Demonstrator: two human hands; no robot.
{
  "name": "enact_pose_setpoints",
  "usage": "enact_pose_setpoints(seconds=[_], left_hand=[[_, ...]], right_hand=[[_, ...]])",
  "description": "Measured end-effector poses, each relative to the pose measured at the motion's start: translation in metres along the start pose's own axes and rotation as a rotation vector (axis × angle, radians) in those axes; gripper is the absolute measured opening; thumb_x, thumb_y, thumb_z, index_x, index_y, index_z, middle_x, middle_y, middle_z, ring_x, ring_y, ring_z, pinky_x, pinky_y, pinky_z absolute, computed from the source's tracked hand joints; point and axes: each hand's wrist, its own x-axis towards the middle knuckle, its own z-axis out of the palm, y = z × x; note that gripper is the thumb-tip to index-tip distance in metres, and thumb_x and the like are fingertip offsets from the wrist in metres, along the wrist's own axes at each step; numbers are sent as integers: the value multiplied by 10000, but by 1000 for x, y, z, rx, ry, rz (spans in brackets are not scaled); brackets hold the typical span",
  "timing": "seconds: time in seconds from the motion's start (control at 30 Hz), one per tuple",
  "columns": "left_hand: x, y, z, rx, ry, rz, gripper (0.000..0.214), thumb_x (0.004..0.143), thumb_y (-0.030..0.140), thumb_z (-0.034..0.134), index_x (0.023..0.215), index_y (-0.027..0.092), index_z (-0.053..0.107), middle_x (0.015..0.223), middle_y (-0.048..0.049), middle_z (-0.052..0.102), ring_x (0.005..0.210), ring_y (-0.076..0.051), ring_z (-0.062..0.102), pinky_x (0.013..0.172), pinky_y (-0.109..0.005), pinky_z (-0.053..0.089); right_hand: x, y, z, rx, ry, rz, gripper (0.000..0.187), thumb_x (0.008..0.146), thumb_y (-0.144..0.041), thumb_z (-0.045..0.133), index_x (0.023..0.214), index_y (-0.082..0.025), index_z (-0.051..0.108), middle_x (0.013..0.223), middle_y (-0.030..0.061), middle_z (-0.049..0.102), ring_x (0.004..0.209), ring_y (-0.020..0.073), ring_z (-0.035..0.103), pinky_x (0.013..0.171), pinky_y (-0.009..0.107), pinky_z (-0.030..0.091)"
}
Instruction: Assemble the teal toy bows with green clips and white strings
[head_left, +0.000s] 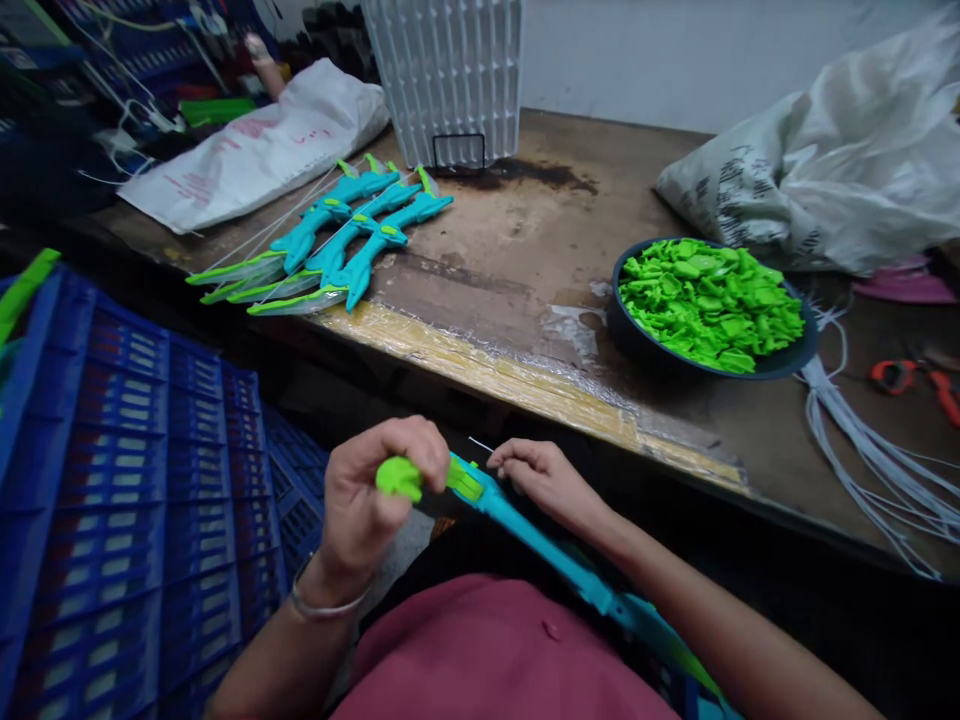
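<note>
My left hand (pixel 367 480) is closed around the green end piece of a blue and green toy bow (pixel 536 540). The bow slants down to the right across my lap, and its lower part passes behind my right forearm. Just right of the bow's upper end, my right hand (pixel 546 482) pinches a thin white string (pixel 481 444), whose short tip sticks out to the left. Where the rest of the string runs is hidden. On the workbench, several similar strung toy bows (pixel 345 245) lie side by side at the left.
A dark bowl (pixel 806 345) heaped with small green plastic parts (pixel 709 300) stands on the bench (pixel 502 240). White strings (pixel 855 430) and red-handled pliers (pixel 896 377) lie farther right. Sacks (pixel 262 140) sit behind, along with a grey ridged panel (pixel 450 80). Blue crates (pixel 135 480) stand at left.
</note>
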Motion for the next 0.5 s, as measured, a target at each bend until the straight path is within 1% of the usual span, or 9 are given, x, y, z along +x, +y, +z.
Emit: enact_pose_setpoints(seconds=[0.07,0.1,0.13,0.17,0.2,0.27,0.3,0.4,0.5], left_hand=[[-6,4,-2,-9,-62,46,439,844,626,696,833,191,641,658,-1,566,606,-160,520,609,-343,403],[-8,4,-4,-14,-78,65,463,832,652,692,821,195,626,641,9,559,584,-151,512,605,-343,398],[-9,4,-6,-17,-92,79,487,823,678,682,807,196,610,622,19,548,561,-142,502,600,-343,393],[-10,4,-9,-19,-106,93,509,817,699,671,791,197,592,604,28,538,542,-135,495,598,-344,388],[-10,3,-11,-23,-128,109,526,815,715,658,775,197,574,589,34,532,527,-130,493,599,-346,387],[-10,1,-16,-37,-196,151,535,838,717,628,747,195,548,571,41,535,503,-124,504,600,-352,388],[-9,-1,-18,-48,-230,172,526,865,700,607,738,194,542,565,42,540,496,-124,514,603,-356,391],[-6,-5,-25,-86,-294,196,499,945,640,529,728,191,548,563,33,563,499,-135,549,624,-373,403],[-5,-10,-31,-126,-339,199,480,921,636,578,738,193,570,571,32,593,509,-141,570,630,-373,407]], right_hand=[[2,-1,2,-7,-4,-44,205,868,-249,553,945,-177,729,899,33,682,786,145,584,709,258,441],[2,1,3,35,-2,-38,197,879,-273,590,976,-187,739,968,36,685,859,154,592,766,263,444],[3,3,3,110,-8,0,186,884,-309,632,975,-191,743,988,31,681,883,152,586,788,257,438],[3,7,3,205,-24,66,199,881,-362,672,940,-186,743,943,22,673,847,141,574,760,244,431],[4,13,4,306,-55,151,259,869,-429,705,891,-173,737,863,12,660,775,127,555,698,231,419],[7,26,6,467,-150,301,434,835,-576,720,785,-144,709,679,-6,604,615,105,493,560,219,368],[9,32,7,518,-197,343,501,823,-632,705,760,-136,697,622,-9,583,563,101,475,519,219,351],[15,45,13,670,-269,404,558,806,-688,671,836,-131,693,646,8,625,515,98,494,472,211,365],[19,48,16,805,-289,429,509,790,-640,676,896,-142,675,701,9,652,490,82,490,449,195,373]])
